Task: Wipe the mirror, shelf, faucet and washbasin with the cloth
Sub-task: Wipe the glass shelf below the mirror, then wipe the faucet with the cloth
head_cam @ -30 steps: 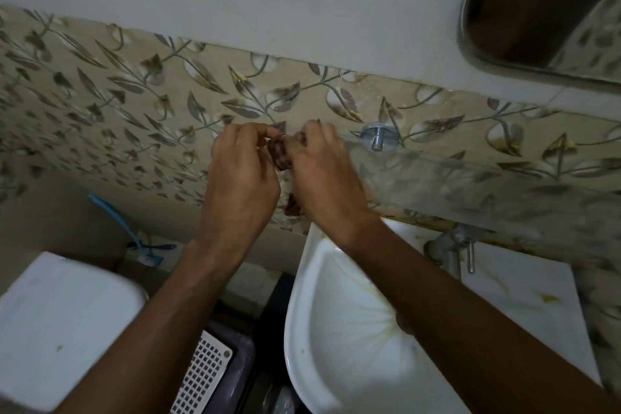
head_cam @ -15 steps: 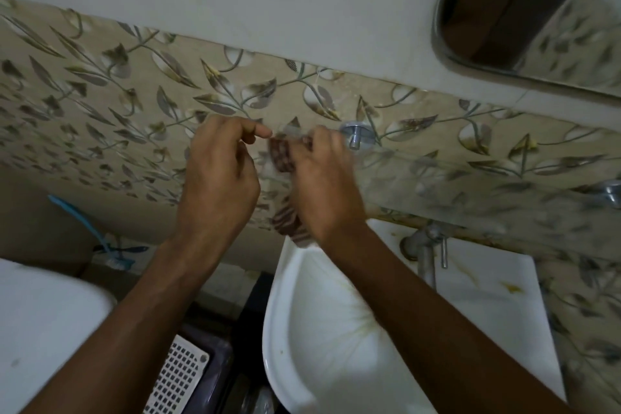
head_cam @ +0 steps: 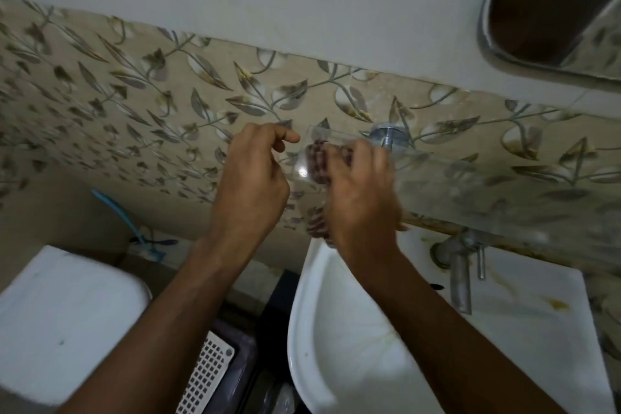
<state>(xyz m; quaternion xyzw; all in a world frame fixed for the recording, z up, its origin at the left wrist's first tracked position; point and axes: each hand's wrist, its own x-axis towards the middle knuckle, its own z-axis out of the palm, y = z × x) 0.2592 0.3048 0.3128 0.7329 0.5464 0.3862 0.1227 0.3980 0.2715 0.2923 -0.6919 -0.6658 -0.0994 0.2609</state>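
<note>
Right fingers: curled over the cloth, pressing it down on the left end of the shelf; blurred, so single fingers are hard to tell apart.
Right hand: lies on top of the shelf's left end, forearm running down to the lower right across the washbasin.
Cloth: dark red checked fabric, bunched under the right hand; one part shows above the glass beside the fingertips, another hangs below the hand toward the basin rim, so it seems to wrap round the shelf edge.
Left fingers: loosely curled, forefinger and thumb drawn near each other, tips just beside the shelf's left corner; whether they touch the glass I cannot tell.
Left hand: held just left of the cloth, holding nothing that shows.
Shelf: clear glass, long axis running left to right along the wall and dipping slightly to the right, its left end under the right hand, a round metal bracket fixing it to the wall.
Washbasin: white, below the shelf, yellowish stains on its flat top.
Faucet: metal, on the wall under the shelf, spout pointing down over the basin.
Mirror: upper right corner, metal-framed.
Wall tiles: beige, leaf pattern.
Cistern: white, lower left.
</note>
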